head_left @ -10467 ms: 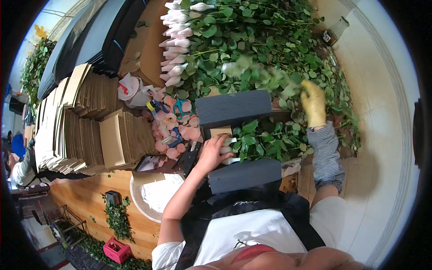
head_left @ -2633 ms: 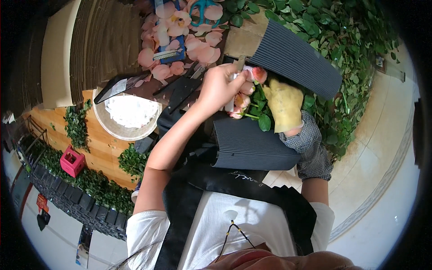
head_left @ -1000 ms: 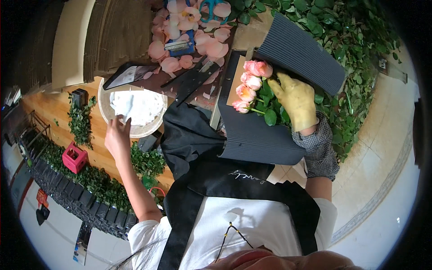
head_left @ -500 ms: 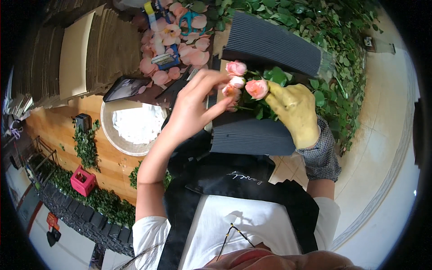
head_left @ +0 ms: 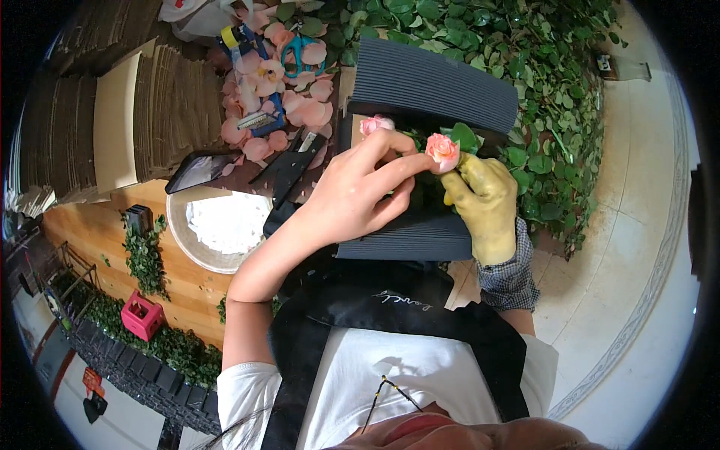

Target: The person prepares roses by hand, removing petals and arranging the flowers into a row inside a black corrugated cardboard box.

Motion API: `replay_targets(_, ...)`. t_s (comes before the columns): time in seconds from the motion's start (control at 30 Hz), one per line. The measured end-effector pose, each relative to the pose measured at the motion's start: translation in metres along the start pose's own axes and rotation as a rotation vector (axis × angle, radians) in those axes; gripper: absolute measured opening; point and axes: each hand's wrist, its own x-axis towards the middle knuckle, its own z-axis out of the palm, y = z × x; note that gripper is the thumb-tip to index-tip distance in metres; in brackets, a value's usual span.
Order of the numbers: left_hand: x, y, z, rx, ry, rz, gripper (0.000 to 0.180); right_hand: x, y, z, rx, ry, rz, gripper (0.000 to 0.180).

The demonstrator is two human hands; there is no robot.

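Note:
A pink rose (head_left: 442,152) stands upright, its stem side held by my right hand (head_left: 486,206), which wears a yellow rubber glove. My left hand (head_left: 367,184) is bare, with fingers bent and fingertips pressed to the rose's left side. Another pink rose (head_left: 376,125) shows just beyond the left hand's knuckles, on a cardboard piece. Green leaves (head_left: 463,137) stick up beside the held rose. Its stem and any other blooms under my left hand are hidden. Dark ridged pads lie on both sides, the far pad (head_left: 435,82) and the near pad (head_left: 405,238).
Loose pink petals (head_left: 304,112), teal scissors (head_left: 300,54), a black stapler (head_left: 300,157) and a phone (head_left: 201,171) lie at the left. Cardboard stacks (head_left: 176,105) stand beyond. A white basket (head_left: 180,232) sits below them. Leafy cuttings (head_left: 559,135) pile up far right.
My left hand has moved right from the cluster of roses to the rose in my right hand, its fingers closing. The held rose has shifted slightly right and looks turned.

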Motion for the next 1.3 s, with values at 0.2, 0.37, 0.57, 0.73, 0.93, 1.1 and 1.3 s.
replay_targets(0.2,0.005,-0.007,-0.005,0.151,-0.012,-0.038,0.031,0.004,-0.006,-0.002,-0.057,-0.067,-0.105,0.014)
replay_targets(0.37,0.004,-0.019,0.002,0.002,0.026,-0.075,0.022,0.0,0.008,0.005,-0.214,-0.061,-0.22,0.019)
replay_targets(0.57,0.007,-0.013,0.001,-0.064,-0.039,-0.209,0.023,0.0,0.006,0.003,-0.382,-0.003,-0.27,0.024)
replay_targets(0.73,0.003,-0.018,0.008,-0.038,-0.029,-0.211,0.023,0.002,0.001,0.004,-0.374,0.04,-0.242,0.026)
replay_targets(0.93,0.004,-0.017,0.011,-0.138,-0.034,-0.339,0.023,0.003,0.002,0.005,-0.424,0.058,-0.335,0.028)
replay_targets(1.1,0.003,-0.015,0.013,-0.149,0.021,-0.35,0.024,0.003,0.003,0.007,-0.428,0.023,-0.344,0.028)
replay_targets(1.3,0.001,-0.01,0.01,-0.16,0.003,-0.358,0.017,0.003,0.008,0.011,-0.406,0.082,-0.397,0.024)
